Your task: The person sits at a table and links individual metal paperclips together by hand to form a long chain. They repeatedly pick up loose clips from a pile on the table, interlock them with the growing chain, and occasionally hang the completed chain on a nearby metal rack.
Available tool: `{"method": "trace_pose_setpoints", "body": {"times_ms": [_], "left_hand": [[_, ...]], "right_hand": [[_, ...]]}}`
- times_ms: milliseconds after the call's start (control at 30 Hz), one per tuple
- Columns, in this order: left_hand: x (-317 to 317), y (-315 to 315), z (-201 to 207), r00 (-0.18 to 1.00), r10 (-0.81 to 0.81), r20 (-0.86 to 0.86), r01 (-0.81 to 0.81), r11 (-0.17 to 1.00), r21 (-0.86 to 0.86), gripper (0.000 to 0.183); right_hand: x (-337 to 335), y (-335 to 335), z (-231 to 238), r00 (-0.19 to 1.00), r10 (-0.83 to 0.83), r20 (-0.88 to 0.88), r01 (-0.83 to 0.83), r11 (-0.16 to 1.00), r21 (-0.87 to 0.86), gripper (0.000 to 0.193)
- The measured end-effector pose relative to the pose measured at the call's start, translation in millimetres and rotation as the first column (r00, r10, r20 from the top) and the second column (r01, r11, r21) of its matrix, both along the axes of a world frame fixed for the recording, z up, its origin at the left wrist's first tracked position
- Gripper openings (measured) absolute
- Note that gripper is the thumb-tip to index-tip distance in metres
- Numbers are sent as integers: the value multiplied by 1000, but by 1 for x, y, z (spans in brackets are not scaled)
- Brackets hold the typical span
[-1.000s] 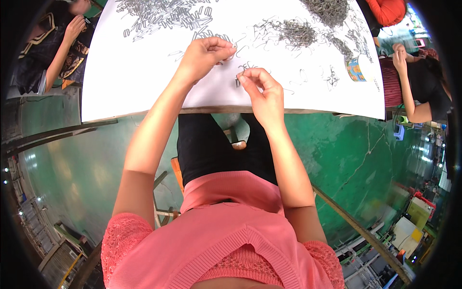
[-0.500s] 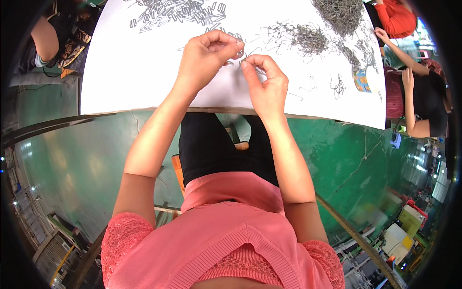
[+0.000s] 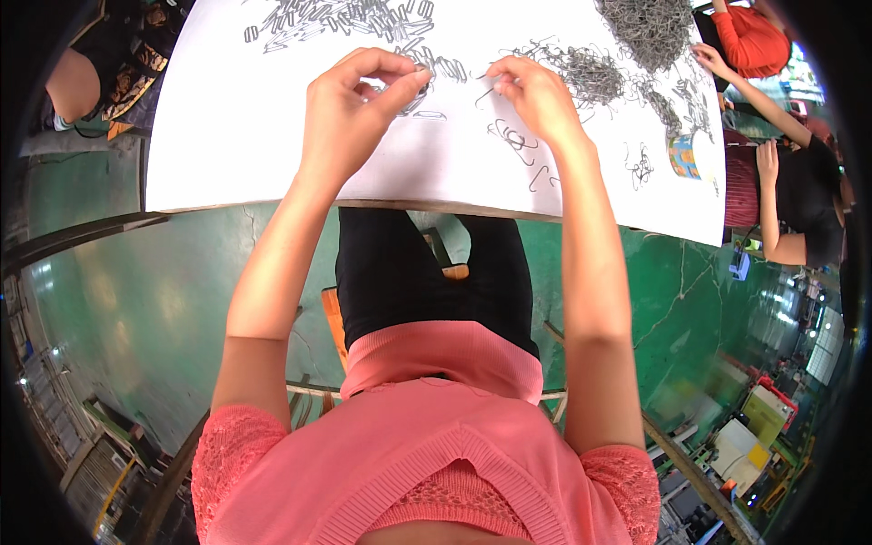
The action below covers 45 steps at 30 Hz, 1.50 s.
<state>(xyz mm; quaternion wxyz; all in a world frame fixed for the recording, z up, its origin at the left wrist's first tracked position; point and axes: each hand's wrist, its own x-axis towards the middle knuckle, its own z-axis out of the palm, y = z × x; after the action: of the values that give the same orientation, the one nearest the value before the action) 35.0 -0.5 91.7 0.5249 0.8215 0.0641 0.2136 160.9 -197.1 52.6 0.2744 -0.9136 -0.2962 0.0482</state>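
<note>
My left hand is above the white tabletop, thumb and forefinger pinched together. What lies between those fingertips is too small to make out. Beside them, several oblong metal loops lie in a loose cluster, with one more loop just below. My right hand is curled to the right, thumb and forefinger bent around a thin bent wire hook; part of the wire is hidden by the fingers. Under its wrist lie a few loose wire hooks. A tangled pile of hooks spreads just beyond this hand.
A larger heap of metal loops covers the far left of the white table. A dense mound of hooks sits far right, near a colourful round tub. Other people sit at the right edge and far left. A stool is beneath me.
My hands, close together before, have moved apart: the left one leftward, the right one rightward toward the hook pile. Loose hooks that the right hand covered now show beneath it.
</note>
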Motion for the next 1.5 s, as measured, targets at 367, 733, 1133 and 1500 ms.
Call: {"method": "trace_pose_setpoints", "body": {"times_ms": [367,733,1133,1500], "left_hand": [[-96,-51,-12,961,-167,-221,89,942,-324,6],[-114,-99,-36,954,-192,-230,139,963,-230,11],[-111,-116,-32,982,-149,-112,138,985,-99,11],[-113,-117,-40,989,-150,-18,148,985,-83,11]], "right_hand": [[7,-9,-18,975,209,70,-189,957,-218,7],[-164,-57,25,593,153,-791,619,542,569,12],[-199,-65,17,770,24,-637,550,481,683,5],[-213,-55,10,827,-112,-551,541,425,726,4]]}}
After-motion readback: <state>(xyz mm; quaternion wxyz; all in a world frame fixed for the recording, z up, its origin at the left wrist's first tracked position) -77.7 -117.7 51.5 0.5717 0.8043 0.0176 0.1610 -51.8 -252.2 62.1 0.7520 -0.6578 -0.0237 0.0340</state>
